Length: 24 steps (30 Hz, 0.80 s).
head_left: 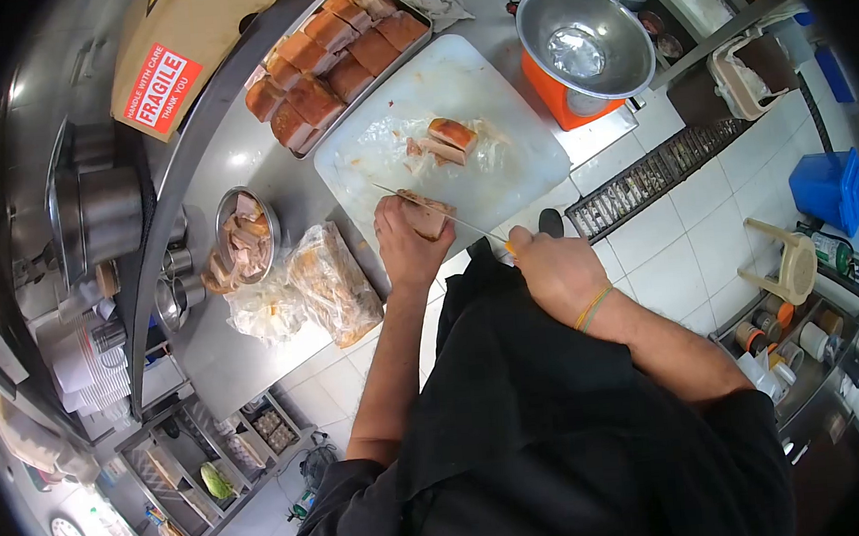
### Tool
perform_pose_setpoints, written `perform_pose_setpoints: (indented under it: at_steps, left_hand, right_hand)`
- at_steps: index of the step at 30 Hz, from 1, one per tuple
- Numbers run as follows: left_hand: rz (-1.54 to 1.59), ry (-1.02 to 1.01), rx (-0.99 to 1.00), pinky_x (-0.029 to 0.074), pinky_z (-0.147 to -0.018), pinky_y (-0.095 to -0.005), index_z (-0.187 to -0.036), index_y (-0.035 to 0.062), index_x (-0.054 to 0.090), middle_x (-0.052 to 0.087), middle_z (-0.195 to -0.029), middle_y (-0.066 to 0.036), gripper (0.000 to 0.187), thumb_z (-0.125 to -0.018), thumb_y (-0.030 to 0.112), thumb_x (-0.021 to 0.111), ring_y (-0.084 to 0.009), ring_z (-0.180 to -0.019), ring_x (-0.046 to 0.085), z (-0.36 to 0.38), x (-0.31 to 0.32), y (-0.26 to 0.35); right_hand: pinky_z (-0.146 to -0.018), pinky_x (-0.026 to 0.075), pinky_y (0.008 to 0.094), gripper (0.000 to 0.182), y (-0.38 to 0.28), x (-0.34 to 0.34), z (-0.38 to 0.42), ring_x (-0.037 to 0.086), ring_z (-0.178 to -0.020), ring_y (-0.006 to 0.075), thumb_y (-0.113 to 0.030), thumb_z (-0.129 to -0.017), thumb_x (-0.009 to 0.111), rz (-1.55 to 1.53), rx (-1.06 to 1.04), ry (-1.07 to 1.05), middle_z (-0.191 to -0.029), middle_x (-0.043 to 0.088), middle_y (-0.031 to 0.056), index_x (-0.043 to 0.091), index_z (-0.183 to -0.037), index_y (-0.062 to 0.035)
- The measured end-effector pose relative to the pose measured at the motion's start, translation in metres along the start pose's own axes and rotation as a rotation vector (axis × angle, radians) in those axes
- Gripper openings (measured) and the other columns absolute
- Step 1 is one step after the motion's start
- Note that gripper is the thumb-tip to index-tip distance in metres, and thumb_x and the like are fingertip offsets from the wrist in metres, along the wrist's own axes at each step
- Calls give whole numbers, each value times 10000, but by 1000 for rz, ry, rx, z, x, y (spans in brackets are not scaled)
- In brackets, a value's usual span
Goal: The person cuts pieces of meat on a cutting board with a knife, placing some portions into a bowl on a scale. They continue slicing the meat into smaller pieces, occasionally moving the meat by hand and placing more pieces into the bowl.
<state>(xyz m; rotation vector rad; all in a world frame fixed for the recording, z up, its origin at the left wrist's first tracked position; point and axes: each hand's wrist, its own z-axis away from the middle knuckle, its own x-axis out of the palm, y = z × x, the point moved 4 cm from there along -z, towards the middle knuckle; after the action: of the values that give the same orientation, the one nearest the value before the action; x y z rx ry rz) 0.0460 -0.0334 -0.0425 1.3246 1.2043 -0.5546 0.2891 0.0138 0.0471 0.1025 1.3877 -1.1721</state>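
My left hand (410, 244) is wrapped round a block of browned meat (426, 216) at the near edge of the white cutting board (530, 141). A long knife (482, 230) with a yellow handle is in my right hand (561, 274), its thin blade lying across the top of the meat. Farther up the board, two more pieces of meat (448, 139) rest on crumpled clear plastic. Beyond the board's far left side stands a metal tray (430, 31) filled with several browned blocks.
Left of the board are a metal bowl (223, 208) of meat pieces and a plastic-wrapped pack (336, 284). A large steel bowl (622, 25) sits on an orange base at the upper right. A cardboard box (214, 34) is at the upper left.
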Motion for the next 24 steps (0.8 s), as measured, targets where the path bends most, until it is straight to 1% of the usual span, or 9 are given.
perform_pose_setpoints:
  at_steps: [6,9,12,18,21,24]
  left_hand:
    - [7,-16,-34,440,-1120,-526,-1374,4,443,502,-1420,-244,902,-659,267,926,-448,-1323,501,1,1,0]
    - [17,0,-34,430,-1130,-528,-1376,3,440,500,-1424,-243,907,-657,266,926,-448,-1332,495,2,2,1]
    - [34,-19,-44,422,-1140,-528,-1386,2,433,496,-1430,-252,919,-659,270,926,-451,-1344,487,3,4,-3]
    - [23,-37,-22,419,-1147,-531,-1412,-8,415,484,-1439,-264,955,-662,277,934,-453,-1356,480,2,7,-7]
    - [33,-41,-34,418,-1146,-534,-1412,-14,417,487,-1437,-262,958,-663,279,937,-452,-1356,482,2,6,-6]
    - [43,-31,-44,420,-1144,-534,-1408,-11,423,490,-1432,-261,950,-662,272,939,-455,-1350,486,1,6,-5]
  right_hand:
    - [-659,583,476,141,-5,2,-3,735,-744,372,-153,-999,556,43,35,-38,-813,708,173,539,-1057,-25]
    - [-704,616,434,128,-14,-4,-10,773,-806,346,-109,-972,565,82,61,-82,-858,746,201,572,-1045,-4]
    - [-713,620,431,125,-14,-1,-17,778,-822,350,-99,-968,567,50,73,-99,-876,755,205,574,-1046,-1]
    - [-726,624,444,147,-10,10,-31,781,-834,355,-96,-966,569,55,65,-117,-878,761,205,582,-1062,14]
    - [-733,600,498,142,-13,18,-44,756,-849,411,-128,-1004,533,62,86,-158,-896,756,221,553,-1064,-1]
    - [-749,609,496,138,-16,21,-56,759,-858,423,-118,-994,536,5,96,-119,-907,758,230,564,-1062,-2]
